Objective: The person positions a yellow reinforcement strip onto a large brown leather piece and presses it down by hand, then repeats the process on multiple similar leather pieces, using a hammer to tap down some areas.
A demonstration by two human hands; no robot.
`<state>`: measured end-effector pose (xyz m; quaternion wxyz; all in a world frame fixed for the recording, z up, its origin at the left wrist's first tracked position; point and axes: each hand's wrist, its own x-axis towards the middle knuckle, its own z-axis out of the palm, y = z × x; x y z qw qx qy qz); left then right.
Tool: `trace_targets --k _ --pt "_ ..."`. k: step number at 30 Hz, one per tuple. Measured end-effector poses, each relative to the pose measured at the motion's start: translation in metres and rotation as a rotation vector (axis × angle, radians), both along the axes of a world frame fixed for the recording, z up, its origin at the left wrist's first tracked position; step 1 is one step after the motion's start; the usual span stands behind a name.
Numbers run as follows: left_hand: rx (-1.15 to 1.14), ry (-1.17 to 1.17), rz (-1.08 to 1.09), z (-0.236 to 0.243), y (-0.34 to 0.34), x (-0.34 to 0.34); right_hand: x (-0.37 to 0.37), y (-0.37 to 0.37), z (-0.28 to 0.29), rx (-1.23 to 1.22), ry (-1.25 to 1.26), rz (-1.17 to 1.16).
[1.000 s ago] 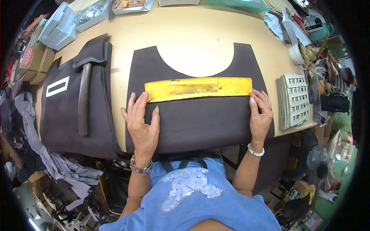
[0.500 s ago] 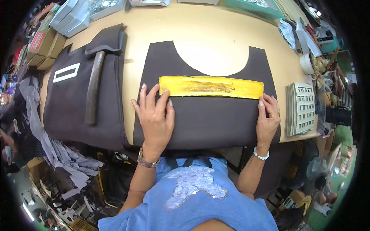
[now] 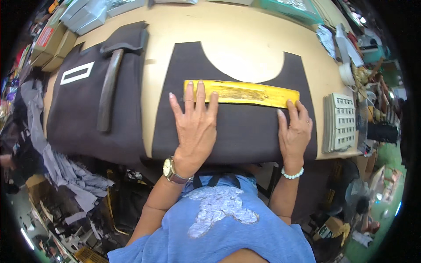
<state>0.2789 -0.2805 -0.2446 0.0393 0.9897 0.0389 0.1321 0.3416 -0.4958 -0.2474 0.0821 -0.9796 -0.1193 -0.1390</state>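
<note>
A long yellow strip (image 3: 245, 93), scuffed dark along its middle, lies across a black fabric panel (image 3: 245, 131) with a curved cutout at its far edge. My left hand (image 3: 195, 118) rests palm down with spread fingers, their tips on the strip's left part. At the strip's right end, the fingertips of my right hand (image 3: 296, 127) touch its lower corner, the thumb held apart on the black fabric. Neither hand grips anything. A hammer (image 3: 110, 87) with a dark handle lies on a folded black stack (image 3: 74, 127) to the left, beside a white rectangular frame (image 3: 77, 73).
A bundle of pale cards with slots (image 3: 342, 122) sits right of the panel. Along the far edge of the table (image 3: 245, 39) stand boxes and a green tray (image 3: 291, 9). A tape roll (image 3: 347, 74) is at the right. Grey cloth (image 3: 66, 175) hangs off the left side.
My left hand has slid right and opened flat onto the strip. My right hand has shifted slightly left, its fingers now on the strip's corner. The strip looks about the same on the panel.
</note>
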Motion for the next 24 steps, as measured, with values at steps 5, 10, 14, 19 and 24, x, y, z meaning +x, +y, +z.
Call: trace_targets --k 5,10,14,19,24 --pt "-0.015 0.011 -0.043 -0.008 -0.008 0.004 0.001 0.000 -0.010 0.006 -0.027 -0.011" --pt "0.115 0.039 -0.087 -0.008 -0.016 0.010 0.005 -0.011 -0.001 0.246 -0.027 0.019" --pt "0.117 0.046 -0.101 -0.007 -0.013 0.011 0.017 -0.056 0.013 0.331 -0.260 -0.143" --pt "0.133 0.032 -0.126 -0.002 -0.014 0.012 0.005 -0.129 0.030 0.249 -0.415 -0.517" --pt "0.145 0.046 -0.125 -0.004 -0.012 0.013 -0.011 -0.137 0.031 0.313 -0.356 -0.624"
